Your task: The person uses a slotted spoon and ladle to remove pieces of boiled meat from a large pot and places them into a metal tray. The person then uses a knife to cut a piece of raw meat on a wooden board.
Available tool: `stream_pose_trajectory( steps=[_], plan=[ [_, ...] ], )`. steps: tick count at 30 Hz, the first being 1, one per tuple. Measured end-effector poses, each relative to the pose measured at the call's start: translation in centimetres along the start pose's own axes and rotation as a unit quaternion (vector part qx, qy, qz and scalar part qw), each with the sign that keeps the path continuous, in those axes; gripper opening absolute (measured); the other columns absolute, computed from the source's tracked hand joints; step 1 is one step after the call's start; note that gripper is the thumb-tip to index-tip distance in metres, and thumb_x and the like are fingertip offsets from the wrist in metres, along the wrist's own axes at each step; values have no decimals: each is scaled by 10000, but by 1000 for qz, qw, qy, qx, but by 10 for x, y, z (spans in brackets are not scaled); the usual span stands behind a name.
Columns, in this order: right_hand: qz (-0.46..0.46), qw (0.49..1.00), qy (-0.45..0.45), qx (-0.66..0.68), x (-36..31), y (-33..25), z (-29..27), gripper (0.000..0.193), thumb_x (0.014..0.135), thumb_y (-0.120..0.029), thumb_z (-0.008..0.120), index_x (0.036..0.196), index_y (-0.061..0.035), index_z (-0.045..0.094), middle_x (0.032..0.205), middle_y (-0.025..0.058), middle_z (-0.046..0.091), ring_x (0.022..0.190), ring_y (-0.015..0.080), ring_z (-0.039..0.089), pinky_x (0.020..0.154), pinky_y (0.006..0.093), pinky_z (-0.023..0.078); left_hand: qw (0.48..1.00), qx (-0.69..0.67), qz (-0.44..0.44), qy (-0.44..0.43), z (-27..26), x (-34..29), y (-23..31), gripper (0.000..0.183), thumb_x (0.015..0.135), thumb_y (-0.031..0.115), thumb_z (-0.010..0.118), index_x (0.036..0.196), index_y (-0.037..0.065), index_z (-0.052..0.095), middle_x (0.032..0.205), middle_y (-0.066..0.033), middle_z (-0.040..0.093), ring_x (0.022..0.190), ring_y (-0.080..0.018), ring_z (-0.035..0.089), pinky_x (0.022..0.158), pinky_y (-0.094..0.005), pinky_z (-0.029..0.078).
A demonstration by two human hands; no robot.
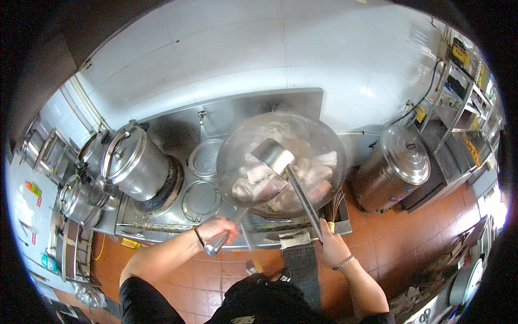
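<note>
A large wok [341,156] holds several big pieces of pale meat [261,173] in steaming liquid. My right hand [332,249] is closed around the long handle of a metal ladle [273,155], whose bowl is over the meat near the middle of the wok. My left hand [221,229] grips a metal handle [211,249] at the near left of the wok. That handle slants up toward the wok's near rim; the working end of its tool is hard to make out among meat and steam.
Lidded steel pots [129,156] crowd the left of the stove. Round metal covers [200,200] lie beside the wok, below a tap [202,116]. A bristle brush [334,210] and folded cloth [294,238] are at the near edge. Right stands a tall lidded steel drum [396,167].
</note>
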State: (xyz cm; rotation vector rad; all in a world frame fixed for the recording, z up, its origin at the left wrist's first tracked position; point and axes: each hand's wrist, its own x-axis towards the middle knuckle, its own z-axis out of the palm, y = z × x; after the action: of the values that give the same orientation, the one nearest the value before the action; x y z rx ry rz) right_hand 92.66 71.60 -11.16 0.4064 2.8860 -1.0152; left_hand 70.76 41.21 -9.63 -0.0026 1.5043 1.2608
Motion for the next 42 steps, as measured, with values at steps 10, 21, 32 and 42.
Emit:
stream_pose_trajectory(
  steps=[10, 21, 32, 42],
  plan=[
    [-32, 990, 130, 47, -24, -56, 1, 689, 875, -72, 541, 1471, 32, 210, 961, 359, 613, 798, 531, 609, 717, 563, 509, 980, -142, 133, -35, -11, -36, -25, 391, 836, 53, 710, 1139, 3, 467, 720, -38, 586, 523, -112, 556, 449, -245, 475],
    [-40, 996, 77, -28, 3, -190, 113, 715, 885, -110, 558, 1490, 40, 208, 809, 292, 647, 742, 492, 637, 689, 535, 527, 958, -234, 164, 3, -147, -69, -101, 537, 833, -14, 677, 1287, 8, 391, 732, -72, 597, 511, -171, 578, 448, -319, 508],
    [15, 991, 127, 25, 162, -289, 277, 702, 897, -108, 575, 1500, 12, 237, 987, 305, 658, 875, 456, 663, 758, 474, 528, 975, -94, 175, 103, -328, -8, -219, 268, 835, 18, 624, 1051, -15, 468, 645, -89, 600, 502, -196, 608, 462, -345, 507],
    [161, 970, -10, -182, 445, -248, 394, 430, 946, -186, 507, 1335, -15, 438, 960, 205, 640, 871, 294, 633, 704, 421, 512, 982, -71, 108, 136, -379, 39, -286, 388, 796, 108, 688, 1123, -54, 556, 684, -108, 678, 539, -199, 660, 506, -331, 525]
  ],
)
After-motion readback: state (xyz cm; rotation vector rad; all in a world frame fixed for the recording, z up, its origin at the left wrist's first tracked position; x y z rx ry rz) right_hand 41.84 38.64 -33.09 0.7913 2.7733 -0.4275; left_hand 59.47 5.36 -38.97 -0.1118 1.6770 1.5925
